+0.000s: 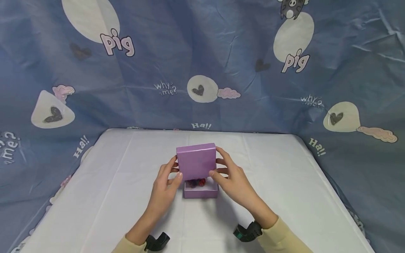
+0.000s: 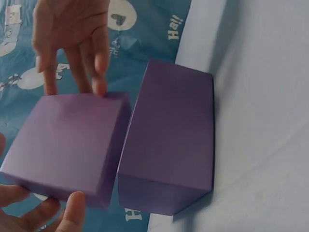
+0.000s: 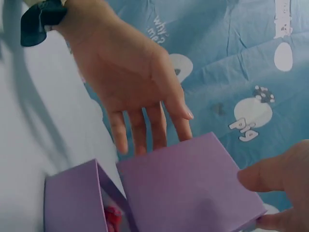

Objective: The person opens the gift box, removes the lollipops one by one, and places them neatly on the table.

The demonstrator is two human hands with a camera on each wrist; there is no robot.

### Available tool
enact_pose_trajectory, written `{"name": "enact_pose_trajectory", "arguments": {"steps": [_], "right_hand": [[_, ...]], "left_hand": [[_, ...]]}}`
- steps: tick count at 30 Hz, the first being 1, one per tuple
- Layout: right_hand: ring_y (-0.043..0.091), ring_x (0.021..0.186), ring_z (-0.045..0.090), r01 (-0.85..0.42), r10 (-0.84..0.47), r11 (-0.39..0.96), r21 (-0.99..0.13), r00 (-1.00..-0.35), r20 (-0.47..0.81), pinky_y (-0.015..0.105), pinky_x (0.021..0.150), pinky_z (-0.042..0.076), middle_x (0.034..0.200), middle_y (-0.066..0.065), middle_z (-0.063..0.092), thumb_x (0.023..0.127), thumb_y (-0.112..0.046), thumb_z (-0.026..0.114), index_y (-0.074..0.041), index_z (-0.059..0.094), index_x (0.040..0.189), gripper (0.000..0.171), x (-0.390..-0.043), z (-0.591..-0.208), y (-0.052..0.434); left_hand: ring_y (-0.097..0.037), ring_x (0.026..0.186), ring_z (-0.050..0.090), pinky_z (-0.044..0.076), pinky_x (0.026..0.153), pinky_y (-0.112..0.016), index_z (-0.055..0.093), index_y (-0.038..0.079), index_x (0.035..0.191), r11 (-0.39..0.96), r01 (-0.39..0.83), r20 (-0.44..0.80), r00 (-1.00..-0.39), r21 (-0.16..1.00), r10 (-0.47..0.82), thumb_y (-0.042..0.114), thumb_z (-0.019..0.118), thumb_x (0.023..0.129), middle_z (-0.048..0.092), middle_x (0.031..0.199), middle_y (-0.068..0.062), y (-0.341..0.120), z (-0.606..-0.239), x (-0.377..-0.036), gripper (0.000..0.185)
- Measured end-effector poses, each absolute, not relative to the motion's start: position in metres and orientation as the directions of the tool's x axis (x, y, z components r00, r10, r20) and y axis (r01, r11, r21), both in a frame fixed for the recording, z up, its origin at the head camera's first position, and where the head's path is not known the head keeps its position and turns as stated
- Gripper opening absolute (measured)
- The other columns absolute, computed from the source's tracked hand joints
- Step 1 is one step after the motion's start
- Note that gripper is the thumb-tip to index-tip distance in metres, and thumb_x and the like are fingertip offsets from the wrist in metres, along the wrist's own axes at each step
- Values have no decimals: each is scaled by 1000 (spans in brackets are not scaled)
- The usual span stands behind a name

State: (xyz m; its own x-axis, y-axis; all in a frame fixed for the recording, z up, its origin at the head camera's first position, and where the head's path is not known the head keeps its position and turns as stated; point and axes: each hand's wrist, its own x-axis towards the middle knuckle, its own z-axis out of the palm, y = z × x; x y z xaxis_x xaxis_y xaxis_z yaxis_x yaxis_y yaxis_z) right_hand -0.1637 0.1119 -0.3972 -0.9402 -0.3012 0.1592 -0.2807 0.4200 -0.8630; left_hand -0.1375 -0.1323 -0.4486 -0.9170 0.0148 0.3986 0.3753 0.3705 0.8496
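Note:
A purple box lid (image 1: 197,162) is held tilted above and behind a purple box base (image 1: 201,194) on the table. My left hand (image 1: 165,188) grips the lid's left side, its thumb at the lower front corner. On the opposite side my right hand (image 1: 232,177) holds the lid with spread fingers, thumb near the lower right corner. Inside the base lies a small dark and red item (image 1: 197,182), partly hidden by the lid; its kind is unclear. In the right wrist view a bit of the red item (image 3: 114,218) shows within the open base (image 3: 72,198).
White cloth (image 1: 110,196) covers the table. Behind and around it hangs a blue printed curtain (image 1: 202,52) with pig lettering and hearts. A black band (image 1: 248,232) is worn on each wrist, below pale yellow sleeves (image 1: 281,237).

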Motion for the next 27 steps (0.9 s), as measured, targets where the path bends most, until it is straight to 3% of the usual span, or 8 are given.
{"name": "enact_pose_trajectory", "arguments": {"steps": [5,9,13,21,27], "right_hand": [[21,123,60,-266,-338,296,-917,-927,160,50,102,49,141,8,56,98,-31,68,-49,26,155,73,-164,-400,110],[28,133,52,-273,-361,191,-943,-913,191,51,107,44,149,15,47,101,-25,63,-42,33,155,64,-164,-403,105],[29,139,43,-256,-353,96,-962,-912,208,49,112,39,154,14,40,103,-20,60,-35,37,154,58,-163,-408,99],[27,140,42,-211,-302,-39,-977,-929,213,36,108,45,155,11,42,101,-16,61,-26,42,152,55,-158,-417,88],[29,139,44,-188,-306,-90,-978,-929,207,31,107,45,153,13,43,102,-14,59,-12,45,150,50,-156,-425,84]], "left_hand": [[-28,139,40,48,102,-46,24,20,161,272,437,443,-896,858,40,17,56,104,37,153,-11,-131,-451,-138,65],[-35,143,34,40,107,-50,23,11,161,234,465,469,-882,854,44,12,52,104,26,161,-14,-129,-455,-140,63],[-36,145,31,36,110,-41,23,7,160,213,474,480,-877,854,28,8,50,104,20,164,-14,-127,-457,-140,63],[-25,142,38,36,111,-24,43,5,152,199,430,461,-874,881,-153,8,51,105,39,154,-9,-127,-460,-139,49],[-18,133,50,44,101,-18,59,4,140,243,396,457,-838,885,-299,11,58,103,55,144,-5,-128,-462,-137,38]]}}
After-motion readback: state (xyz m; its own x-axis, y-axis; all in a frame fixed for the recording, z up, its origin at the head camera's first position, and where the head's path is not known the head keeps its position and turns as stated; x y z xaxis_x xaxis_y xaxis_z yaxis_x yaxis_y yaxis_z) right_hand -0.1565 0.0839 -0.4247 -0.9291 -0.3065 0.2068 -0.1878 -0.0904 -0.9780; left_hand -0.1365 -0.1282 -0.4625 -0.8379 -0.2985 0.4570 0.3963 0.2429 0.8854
